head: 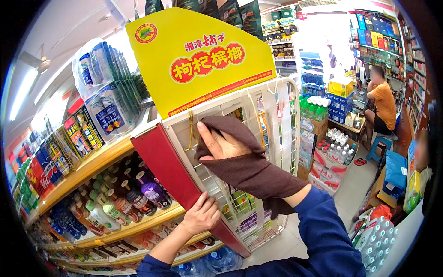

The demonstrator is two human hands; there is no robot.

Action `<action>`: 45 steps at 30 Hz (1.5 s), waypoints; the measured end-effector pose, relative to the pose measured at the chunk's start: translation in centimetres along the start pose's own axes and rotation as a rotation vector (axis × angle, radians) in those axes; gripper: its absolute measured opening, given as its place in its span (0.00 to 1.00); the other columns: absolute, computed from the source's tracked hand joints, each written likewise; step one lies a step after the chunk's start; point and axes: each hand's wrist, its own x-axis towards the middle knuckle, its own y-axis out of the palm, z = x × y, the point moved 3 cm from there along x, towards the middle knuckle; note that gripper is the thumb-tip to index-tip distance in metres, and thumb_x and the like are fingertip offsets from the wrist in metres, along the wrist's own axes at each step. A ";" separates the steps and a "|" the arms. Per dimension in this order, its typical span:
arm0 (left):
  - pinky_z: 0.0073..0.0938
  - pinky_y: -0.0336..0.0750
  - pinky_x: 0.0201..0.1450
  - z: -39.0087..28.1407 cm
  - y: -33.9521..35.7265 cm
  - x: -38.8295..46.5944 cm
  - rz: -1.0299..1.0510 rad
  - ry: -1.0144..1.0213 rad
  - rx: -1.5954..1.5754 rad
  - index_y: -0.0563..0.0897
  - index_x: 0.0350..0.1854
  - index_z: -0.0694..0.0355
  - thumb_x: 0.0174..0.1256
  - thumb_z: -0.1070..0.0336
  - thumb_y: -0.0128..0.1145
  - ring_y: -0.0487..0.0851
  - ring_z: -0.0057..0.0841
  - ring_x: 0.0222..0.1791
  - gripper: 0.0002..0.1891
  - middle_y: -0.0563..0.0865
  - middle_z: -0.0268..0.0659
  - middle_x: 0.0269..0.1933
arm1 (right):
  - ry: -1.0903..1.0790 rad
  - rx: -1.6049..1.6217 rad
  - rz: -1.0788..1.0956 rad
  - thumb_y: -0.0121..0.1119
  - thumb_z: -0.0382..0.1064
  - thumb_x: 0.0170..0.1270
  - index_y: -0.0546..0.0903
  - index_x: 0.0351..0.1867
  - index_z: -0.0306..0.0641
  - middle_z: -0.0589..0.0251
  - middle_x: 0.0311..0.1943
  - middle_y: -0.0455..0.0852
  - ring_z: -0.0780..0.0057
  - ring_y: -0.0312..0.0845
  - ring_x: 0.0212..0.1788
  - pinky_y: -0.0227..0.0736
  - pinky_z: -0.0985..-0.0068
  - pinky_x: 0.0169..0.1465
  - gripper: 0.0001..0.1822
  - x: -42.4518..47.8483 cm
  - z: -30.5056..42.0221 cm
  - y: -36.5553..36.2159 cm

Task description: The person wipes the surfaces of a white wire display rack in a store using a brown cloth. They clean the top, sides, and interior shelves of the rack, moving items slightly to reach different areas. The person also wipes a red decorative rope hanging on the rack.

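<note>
My right hand (226, 146) holds a dark brown cloth (251, 173), which wraps around the palm and trails over the wrist. Its fingers are at the upper left of a white wire rack (294, 114), by a yellow tie (190, 130). Lower down, my left hand (201, 214) grips the edge of a dark red end panel (166, 155) on the shelving. A yellow cardboard sign (207, 31) with printed writing stands on top of the rack. Clear strips hang down the rack's front, and packets show through the wires.
Bottles (152, 188) and cans (109, 114) fill the wooden-edged shelves (86, 168) at left. Right of the rack stand stacked drink cartons (327, 173). A person (382, 100) sits on a blue stool (379, 143) farther back. Wrapped bottles (375, 246) stand at lower right.
</note>
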 end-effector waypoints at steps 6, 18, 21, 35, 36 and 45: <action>0.46 0.65 0.76 0.7 -0.6 -0.7 0.027 0.062 -0.098 0.80 0.30 0.61 0.56 0.63 0.58 0.83 0.36 0.56 0.07 0.86 0.41 0.42 | 0.059 -0.164 0.308 0.67 0.40 0.61 0.66 0.71 0.27 0.41 0.56 0.80 0.47 0.78 0.56 0.70 0.57 0.65 0.39 2.1 -1.0 -1.7; 0.48 0.67 0.73 0.4 0.5 -0.2 -0.141 0.088 -0.046 0.78 0.28 0.58 0.54 0.62 0.61 0.85 0.33 0.50 0.07 0.86 0.37 0.39 | 0.630 0.116 0.099 0.57 0.29 0.67 0.64 0.78 0.48 0.54 0.40 0.86 0.65 0.83 0.40 0.78 0.70 0.43 0.37 -0.2 -0.1 0.9; 0.47 0.67 0.74 0.3 0.6 0.1 -0.160 0.083 -0.049 0.80 0.29 0.59 0.56 0.62 0.58 0.86 0.34 0.50 0.07 0.86 0.39 0.39 | 0.962 0.855 -0.294 0.59 0.32 0.71 0.64 0.78 0.47 0.61 0.43 0.86 0.78 0.82 0.42 0.77 0.77 0.45 0.35 0.4 -2.6 2.7; 0.43 0.65 0.75 0.4 0.3 -0.2 -0.100 0.047 -0.033 0.80 0.27 0.57 0.56 0.61 0.58 0.86 0.31 0.51 0.06 0.87 0.38 0.41 | 0.452 0.002 0.129 0.58 0.36 0.63 0.71 0.66 0.48 0.47 0.43 0.89 0.49 0.88 0.35 0.83 0.59 0.39 0.27 -0.5 -2.3 -0.3; 0.43 0.66 0.75 0.4 0.5 -0.2 -0.104 0.027 -0.034 0.80 0.27 0.56 0.57 0.62 0.58 0.86 0.31 0.52 0.05 0.87 0.37 0.41 | 0.362 -0.099 0.090 0.59 0.36 0.62 0.72 0.66 0.46 0.47 0.43 0.89 0.51 0.88 0.33 0.83 0.60 0.38 0.28 -1.0 -2.6 -0.6; 0.43 0.66 0.74 0.3 0.5 -0.1 -0.118 0.004 -0.015 0.79 0.27 0.56 0.58 0.63 0.58 0.86 0.30 0.51 0.05 0.87 0.37 0.41 | 0.566 -0.048 -0.121 0.61 0.32 0.59 0.70 0.72 0.53 0.45 0.28 0.87 0.43 0.86 0.29 0.80 0.53 0.34 0.36 -3.3 -3.3 -3.1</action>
